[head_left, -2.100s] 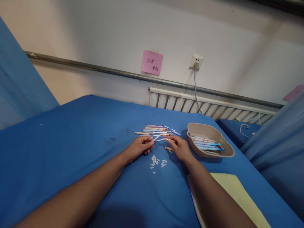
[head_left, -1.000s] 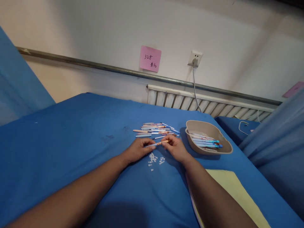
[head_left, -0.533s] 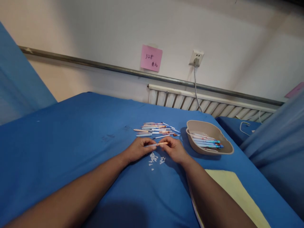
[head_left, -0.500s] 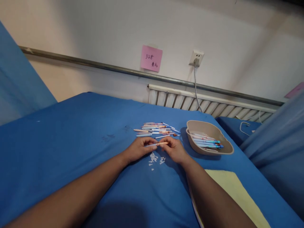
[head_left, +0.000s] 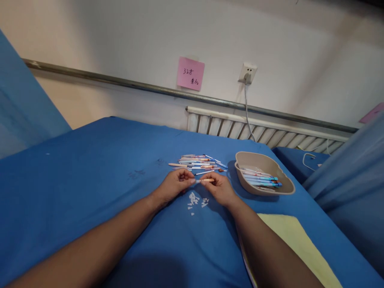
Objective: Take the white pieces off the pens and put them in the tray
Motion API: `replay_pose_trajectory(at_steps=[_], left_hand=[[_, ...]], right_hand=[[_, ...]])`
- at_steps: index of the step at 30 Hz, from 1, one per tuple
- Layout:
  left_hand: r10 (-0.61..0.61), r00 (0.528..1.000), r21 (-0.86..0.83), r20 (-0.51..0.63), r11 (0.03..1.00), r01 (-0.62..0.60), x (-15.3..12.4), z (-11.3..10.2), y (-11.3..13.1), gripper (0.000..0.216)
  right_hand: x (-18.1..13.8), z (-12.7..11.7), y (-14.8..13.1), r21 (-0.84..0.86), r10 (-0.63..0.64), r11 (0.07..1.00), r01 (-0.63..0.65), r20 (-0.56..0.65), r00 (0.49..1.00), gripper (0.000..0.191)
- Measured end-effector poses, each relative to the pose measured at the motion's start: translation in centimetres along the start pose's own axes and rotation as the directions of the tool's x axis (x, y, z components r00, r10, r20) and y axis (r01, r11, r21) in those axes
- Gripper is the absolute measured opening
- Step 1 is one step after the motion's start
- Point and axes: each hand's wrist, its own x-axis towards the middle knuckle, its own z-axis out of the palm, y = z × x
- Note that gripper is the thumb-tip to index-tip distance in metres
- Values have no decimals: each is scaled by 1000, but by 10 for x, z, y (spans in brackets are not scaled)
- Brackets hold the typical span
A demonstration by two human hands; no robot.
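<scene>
Over the blue cloth, both hands meet at one pen [head_left: 207, 180] with an orange end and a pale blue section. My right hand [head_left: 221, 189] is closed round the orange end. My left hand [head_left: 175, 186] pinches the pale end between thumb and fingertips, which cover most of it. Just beyond the hands, several pens and loose pen parts [head_left: 195, 162] lie in a row, among them a thin refill [head_left: 205, 173]. Nearer than the hands are small white pieces [head_left: 193, 199], scattered in two little groups.
To the right stands a beige bin [head_left: 288, 187] with several pens [head_left: 261, 180] inside. A yellow cloth or pad [head_left: 294, 236] lies under and beside my right forearm. Behind the blue-covered surface [head_left: 90, 168] are a radiator [head_left: 222, 124], a metal rail [head_left: 135, 84] and a plugged-in cable [head_left: 247, 108].
My left hand's fingers have shifted along the pen towards my right hand, and less of the pale section shows. My right hand stays nearly in place. The pens and white pieces have not moved.
</scene>
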Motion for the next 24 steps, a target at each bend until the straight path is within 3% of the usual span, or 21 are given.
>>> replay_pose_trajectory(at_steps=[3,6,9,11,16,21,24], left_hand=[[-54,998,-96,16,994,56,-1,-1,-1,47],[-145,985,-64,94,987,151,-1,-4,-2,42],[-91,992,-79,88,992,98,-1,-6,-1,35],[-63,996,-143,64,987,72,0,-6,0,45],[-147,984,-71,98,986,154,1,-6,-1,36],[-1,999,-72,50,997,4,0,-7,0,39],[-78,992,-22,103,997,80,1,-7,0,37]], right_hand=[[1,-1,0,30,15,999,-14,-52,999,21],[2,-1,1,34,12,999,-9,-71,997,21],[2,-1,2,23,8,1000,-6,-71,997,20],[2,-1,3,32,14,999,-12,-71,997,21],[2,-2,5,8,1,1000,0,-74,997,20],[2,-2,7,-27,-15,1000,13,-75,997,19],[2,-2,7,-31,-22,999,21,-54,998,19]])
